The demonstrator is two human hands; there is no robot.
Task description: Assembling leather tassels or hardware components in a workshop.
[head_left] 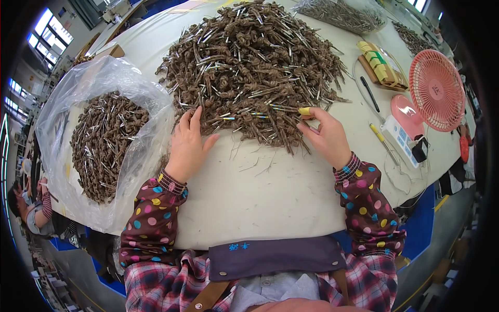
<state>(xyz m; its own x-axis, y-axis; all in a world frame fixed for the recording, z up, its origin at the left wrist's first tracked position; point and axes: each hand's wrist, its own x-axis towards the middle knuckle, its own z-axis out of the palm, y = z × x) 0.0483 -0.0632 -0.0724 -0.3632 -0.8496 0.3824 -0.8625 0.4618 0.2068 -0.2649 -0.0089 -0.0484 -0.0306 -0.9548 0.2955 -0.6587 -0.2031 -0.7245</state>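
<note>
A large heap of brown knotted cord bundles with shiny metal tips covers the far middle of the table. At its near left edge rests my left hand, fingers stretched out and thumb apart, holding nothing. My right hand is at the heap's near right edge, with yellow tape on a fingertip. Its thumb and forefinger stand a little apart beside the cords; the other fingers are partly hidden. A few bundles with blue and yellow marks lie between my hands, and loose threads trail onto the table.
At left, a clear plastic bag holds more brown bundles. To the right are a pink fan, a white power strip, a black pen, a yellow cutter and a yellow-wrapped block. Another filled bag lies beyond.
</note>
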